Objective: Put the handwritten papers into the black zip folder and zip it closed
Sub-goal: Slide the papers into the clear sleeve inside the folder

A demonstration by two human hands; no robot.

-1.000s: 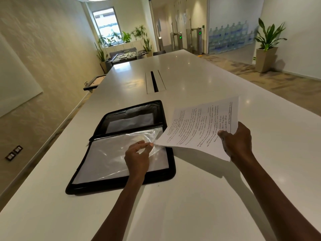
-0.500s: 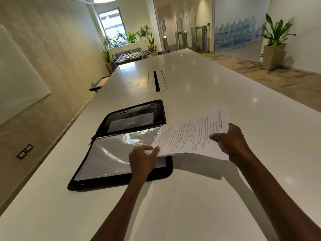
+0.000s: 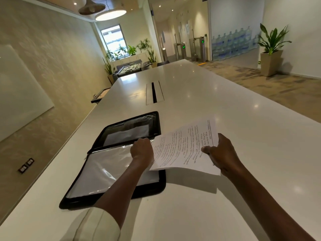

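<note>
Several handwritten papers [image 3: 186, 150] hang as one stack just above the table [image 3: 225, 105], their left edge over the right side of the open black zip folder [image 3: 111, 164]. The right hand [image 3: 221, 153] pinches the stack's right edge, thumb on top. The left hand [image 3: 141, 151] sits at the stack's left edge with its fingers curled at the clear plastic sleeve [image 3: 107, 167] of the folder's near half; it seems to be holding that sleeve's edge up, though the knuckles hide the fingertips and I cannot tell for sure.

To do this step well, I would judge, the left hand should keep the sleeve's mouth lifted and wide while the right hand lowers the stack flat and feeds its leading edge squarely in, so no corner catches or folds. The sheets should stay aligned in the pinch.

Hidden: the sleeve's opening under the left hand, the folder's right rim beneath the papers, and the zip pull. How many sheets there are is unclear, and the writing is too small to read.
</note>
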